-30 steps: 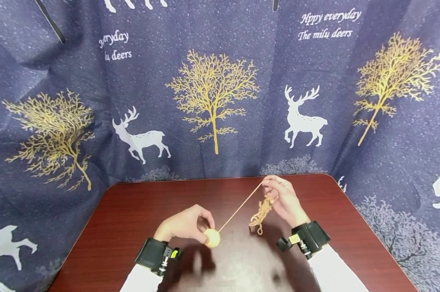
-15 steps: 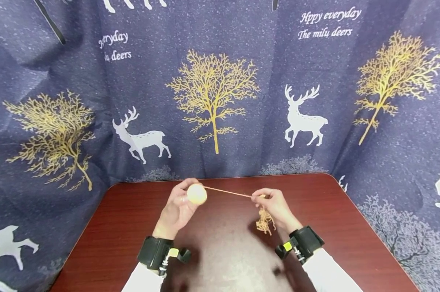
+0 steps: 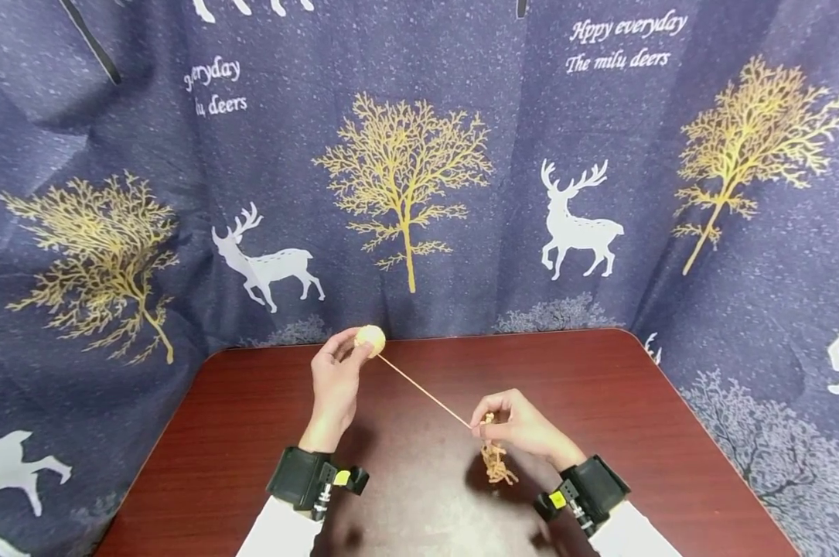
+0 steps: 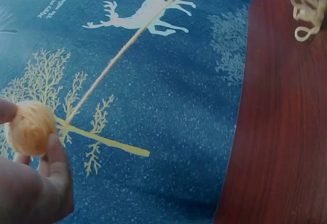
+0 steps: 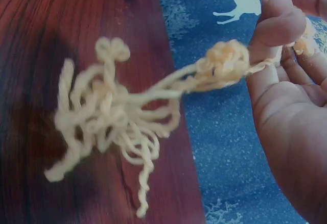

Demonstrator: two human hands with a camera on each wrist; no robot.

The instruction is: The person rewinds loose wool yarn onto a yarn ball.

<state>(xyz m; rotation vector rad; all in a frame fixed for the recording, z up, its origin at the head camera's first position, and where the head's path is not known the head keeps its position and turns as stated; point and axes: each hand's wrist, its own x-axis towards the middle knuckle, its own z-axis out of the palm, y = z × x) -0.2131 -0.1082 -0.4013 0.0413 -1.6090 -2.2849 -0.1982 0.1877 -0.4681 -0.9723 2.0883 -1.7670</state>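
A small pale-yellow ball of yarn (image 3: 370, 340) is held between the thumb and fingers of my left hand (image 3: 335, 387), raised near the table's far edge. In the left wrist view the wound yarn ball (image 4: 31, 128) shows its strands. From it a taut strand (image 3: 426, 391) slopes down to my right hand (image 3: 520, 424), whose thumb and fingertips pinch it. Below the right hand dangles a loose tangle of yarn (image 3: 496, 463); the right wrist view shows this yarn tangle (image 5: 112, 112) as loops and short ends passing up into the palm.
The red-brown wooden table (image 3: 252, 449) lies beneath both hands. Behind it hangs a dark blue curtain (image 3: 447, 309) printed with trees and white deer. Each wrist wears a black strap, the left strap (image 3: 301, 478) and the right strap (image 3: 595, 487), with a small camera.
My left hand has risen with the yarn ball from the near middle toward the far edge, turning it. My right hand has come down and slightly left, strand still stretched between them.
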